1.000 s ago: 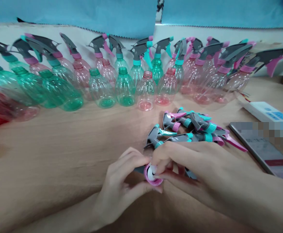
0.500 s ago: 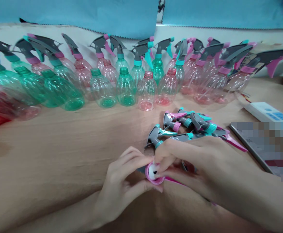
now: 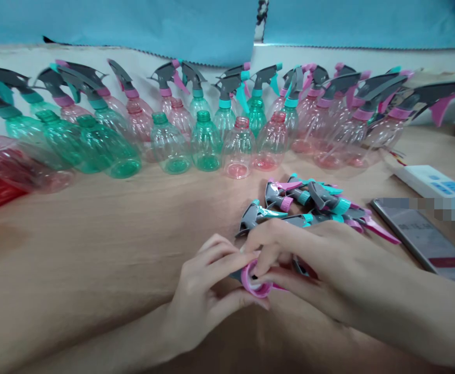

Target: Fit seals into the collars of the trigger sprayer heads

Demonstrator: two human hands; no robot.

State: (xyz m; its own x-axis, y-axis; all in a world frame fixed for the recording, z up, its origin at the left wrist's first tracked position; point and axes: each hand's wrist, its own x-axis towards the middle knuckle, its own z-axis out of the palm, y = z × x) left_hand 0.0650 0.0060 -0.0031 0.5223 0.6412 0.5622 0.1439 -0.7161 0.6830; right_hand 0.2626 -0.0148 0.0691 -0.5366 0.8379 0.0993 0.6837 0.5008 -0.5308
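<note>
Left hand (image 3: 204, 291) at nine o'clock: grasping pink-collared spray head (image 3: 261, 291), clock centre, between hands. Its mouth tips up toward six; long axis mostly hidden from me, grey end pointing nine. Loose spray heads (image 3: 323, 198) on surface (image 3: 106, 244), one o'clock. Right hand (image 3: 324, 267) at three: fingers pinching white insert (image 3: 254, 285).

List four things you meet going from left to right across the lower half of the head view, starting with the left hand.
Left hand, pink-collared sprayer head, right hand, phone.
</note>
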